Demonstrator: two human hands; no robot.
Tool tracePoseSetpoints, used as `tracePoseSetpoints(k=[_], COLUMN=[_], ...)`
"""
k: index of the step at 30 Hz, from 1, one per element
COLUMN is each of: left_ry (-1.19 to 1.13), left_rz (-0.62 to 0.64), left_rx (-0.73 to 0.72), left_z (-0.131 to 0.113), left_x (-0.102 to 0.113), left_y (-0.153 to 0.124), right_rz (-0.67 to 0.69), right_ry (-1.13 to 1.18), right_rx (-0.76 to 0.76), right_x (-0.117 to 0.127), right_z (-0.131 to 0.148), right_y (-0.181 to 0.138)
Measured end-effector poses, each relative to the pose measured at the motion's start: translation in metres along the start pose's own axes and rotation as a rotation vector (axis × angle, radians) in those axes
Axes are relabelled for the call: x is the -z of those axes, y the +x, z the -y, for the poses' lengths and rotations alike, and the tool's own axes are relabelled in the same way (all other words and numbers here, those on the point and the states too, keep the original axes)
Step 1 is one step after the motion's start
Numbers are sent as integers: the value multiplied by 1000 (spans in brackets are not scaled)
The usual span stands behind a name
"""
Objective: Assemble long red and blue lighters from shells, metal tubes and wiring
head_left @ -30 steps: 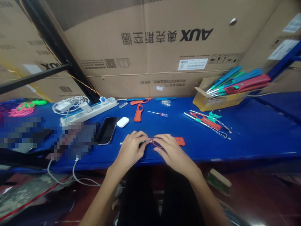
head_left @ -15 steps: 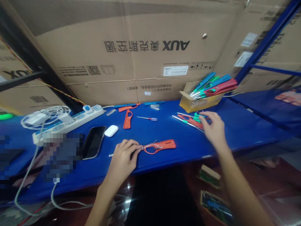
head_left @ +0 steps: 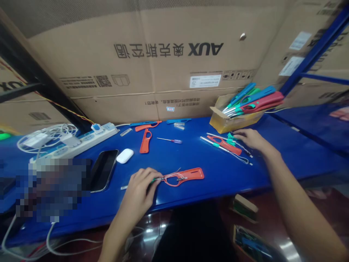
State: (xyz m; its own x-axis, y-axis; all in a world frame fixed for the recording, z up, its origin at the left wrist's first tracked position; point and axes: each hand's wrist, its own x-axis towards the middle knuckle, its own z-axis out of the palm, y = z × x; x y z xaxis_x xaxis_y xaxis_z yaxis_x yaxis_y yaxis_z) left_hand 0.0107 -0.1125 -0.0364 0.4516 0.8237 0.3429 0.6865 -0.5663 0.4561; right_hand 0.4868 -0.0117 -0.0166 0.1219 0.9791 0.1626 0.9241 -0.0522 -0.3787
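Note:
My left hand (head_left: 143,186) is closed around the metal tube end of an orange lighter half-shell (head_left: 195,174), low over the front of the blue table. Thin white wires and a small metal piece (head_left: 181,178) lie in the open shell; a green bit shows at my fingers. My right hand (head_left: 252,140) reaches to a cluster of small green plastic parts (head_left: 231,137), thumb and fingertips pinched at its edge. Beside it lie another orange shell (head_left: 227,145) and metal lighter tubes (head_left: 222,147) with wires trailing from their ends.
Behind my right hand stands a yellow carton (head_left: 231,123) of long lighters. A screwdriver (head_left: 171,140), orange shells (head_left: 145,141) and clear pieces (head_left: 179,126) lie mid-table. To the left are a white case (head_left: 125,156), a phone (head_left: 104,170) and a power strip (head_left: 81,140).
My right hand has drawn slightly back and right at the green parts, so the wired tube ends show. My left hand keeps its hold on the tube; the view has shifted a little.

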Motion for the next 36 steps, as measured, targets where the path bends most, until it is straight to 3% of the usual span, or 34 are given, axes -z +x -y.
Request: tracePoseSetpoints(k=[6,10,13,15,17,20,26,31,36], left_ry=[22,9,12,18,20,12,23,6,-63], left_rz=[-27,-30,-31,-41,-48,-53,-150,-251,-267], left_rx=[-35,-39,-11,-7,-10,8,35,-141,-133], left_z=[-2,-3,-6,-7,-8,-8,-13,-22,-23], left_x=[-2,-2,-2,-2,-2,-2,6,10,7], left_y=[-3,-4,-5,-5,-5,-5,-11,-10,-3], right_rz=[-95,-198,-328,-481,-475,-433,-142,8,-22], right_ry=[-62,-61,-40,28,202,448,689,844,708], right_rx=[-95,-209,-242,-184,-97,-102,62,103,248], right_x=[-5,5,11,8,-3,-33,-75,-81,-75], right_z=[1,4,22,50,88,150,235,256,224], right_y=[-11,-20,-46,-76,-110,-149,-156,-160,-158])
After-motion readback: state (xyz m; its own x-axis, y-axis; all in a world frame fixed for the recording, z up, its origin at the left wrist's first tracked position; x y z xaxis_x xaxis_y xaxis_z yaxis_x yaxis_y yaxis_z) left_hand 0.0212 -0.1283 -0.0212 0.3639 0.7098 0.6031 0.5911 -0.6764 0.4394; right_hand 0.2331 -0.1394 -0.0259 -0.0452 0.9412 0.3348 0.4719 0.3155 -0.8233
